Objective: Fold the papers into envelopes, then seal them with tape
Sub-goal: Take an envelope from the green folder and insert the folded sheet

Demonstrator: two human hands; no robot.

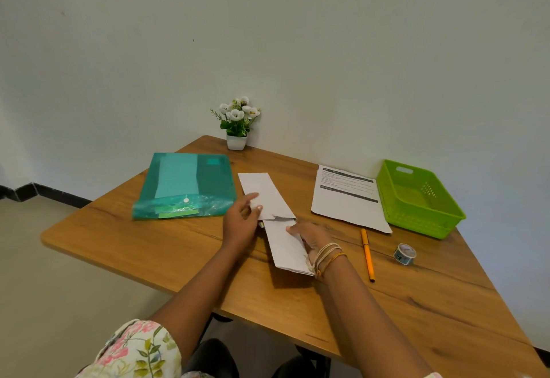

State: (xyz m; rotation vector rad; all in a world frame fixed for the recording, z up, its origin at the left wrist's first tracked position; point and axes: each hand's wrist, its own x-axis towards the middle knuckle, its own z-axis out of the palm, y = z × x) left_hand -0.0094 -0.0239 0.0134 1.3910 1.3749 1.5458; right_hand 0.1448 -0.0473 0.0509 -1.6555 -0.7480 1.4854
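Note:
A long white paper [265, 190], folded into a narrow strip, lies slantwise on the middle of the wooden table [148, 243]. A flap is raised near its middle. My left hand [240, 224] pinches the strip's left edge between thumb and forefinger. My right hand [311, 236] rests flat on the strip's near half, fingers pointing left toward the flap. A small patterned roll of tape [404, 254] stands to the right, apart from both hands.
A teal plastic folder [184, 187] lies at the left. Printed sheets [346, 202] and a green basket [416, 199] sit at the right. An orange pen [368, 254] lies between my right wrist and the tape. A small flower pot [237, 141] stands against the wall.

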